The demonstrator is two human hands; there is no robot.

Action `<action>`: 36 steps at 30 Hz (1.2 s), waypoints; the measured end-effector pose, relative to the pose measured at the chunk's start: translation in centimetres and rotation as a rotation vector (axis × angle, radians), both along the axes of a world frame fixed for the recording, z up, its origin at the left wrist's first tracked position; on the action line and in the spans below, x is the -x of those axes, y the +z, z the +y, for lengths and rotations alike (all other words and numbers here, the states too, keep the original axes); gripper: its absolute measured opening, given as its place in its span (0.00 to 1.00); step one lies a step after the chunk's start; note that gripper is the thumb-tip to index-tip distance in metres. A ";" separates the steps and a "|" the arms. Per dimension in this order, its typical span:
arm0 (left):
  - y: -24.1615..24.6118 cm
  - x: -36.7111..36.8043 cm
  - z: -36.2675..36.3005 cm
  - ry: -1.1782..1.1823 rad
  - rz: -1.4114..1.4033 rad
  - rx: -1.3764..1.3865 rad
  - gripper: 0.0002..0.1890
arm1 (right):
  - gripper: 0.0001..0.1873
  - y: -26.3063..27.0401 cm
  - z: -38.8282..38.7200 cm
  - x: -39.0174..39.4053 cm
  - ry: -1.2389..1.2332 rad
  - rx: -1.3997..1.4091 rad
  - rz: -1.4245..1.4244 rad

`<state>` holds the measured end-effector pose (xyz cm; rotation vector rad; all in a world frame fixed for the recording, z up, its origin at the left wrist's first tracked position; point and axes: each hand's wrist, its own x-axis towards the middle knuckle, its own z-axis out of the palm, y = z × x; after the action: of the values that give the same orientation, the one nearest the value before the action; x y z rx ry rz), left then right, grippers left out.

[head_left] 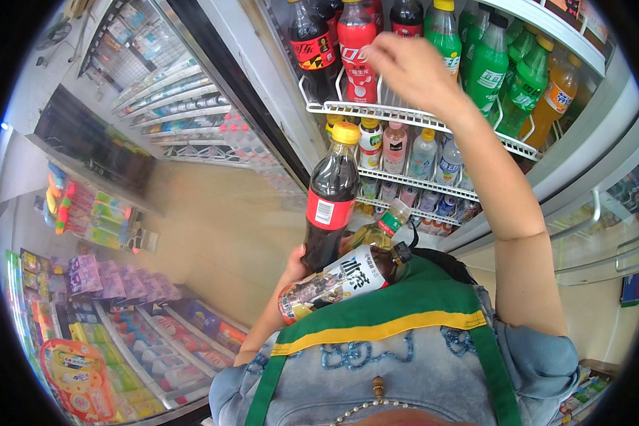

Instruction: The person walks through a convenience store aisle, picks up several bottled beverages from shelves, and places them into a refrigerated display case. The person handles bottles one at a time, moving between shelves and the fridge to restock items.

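My left hand [297, 266] is closed around the lower part of a cola bottle [330, 213] with a yellow cap and red label, held upright. Against my apron and left forearm lies a tea bottle [335, 282] with a white label and black cap. Behind it leans a clear bottle of yellowish drink [375, 226] with a green and red label. My right hand [412, 72] reaches over the top visible fridge shelf, fingers bent and slightly blurred. Its fingertips overlap the edge of a red-wrapped bottle [358, 64]; whether they touch it cannot be told.
A white wire shelf [373, 111] holds dark cola bottles [311, 48], green soda bottles [487, 69] and an orange soda bottle [551, 101]. Lower racks carry several smaller bottles [394, 149]. The fridge door [591, 207] stands open at right. Shop shelves [154, 341] line the left.
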<state>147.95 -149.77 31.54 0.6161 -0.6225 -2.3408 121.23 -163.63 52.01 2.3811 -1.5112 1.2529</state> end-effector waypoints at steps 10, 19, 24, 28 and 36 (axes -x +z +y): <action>-0.7 -0.7 -0.7 -0.091 0.078 0.000 0.61 | 0.14 1.4 -5.9 4.5 -0.496 0.351 0.566; -0.8 -0.9 -0.8 -0.007 0.120 0.060 0.51 | 0.19 5.3 -12.7 2.8 -0.511 0.371 0.104; -1.5 -1.1 -0.8 -0.004 0.083 0.022 0.56 | 0.18 3.9 -11.7 3.7 -0.682 0.430 0.683; -2.5 -1.7 -1.0 -0.018 0.086 -0.021 0.53 | 0.17 3.5 -5.4 1.3 -0.609 0.072 0.542; -4.8 -2.3 -1.6 -0.080 0.075 -0.038 0.54 | 0.13 5.2 -2.4 4.4 -0.259 0.051 0.417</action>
<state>150.26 -151.41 26.75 0.5266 -0.5791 -2.4431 116.81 -166.08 57.22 2.1480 -1.5585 0.6796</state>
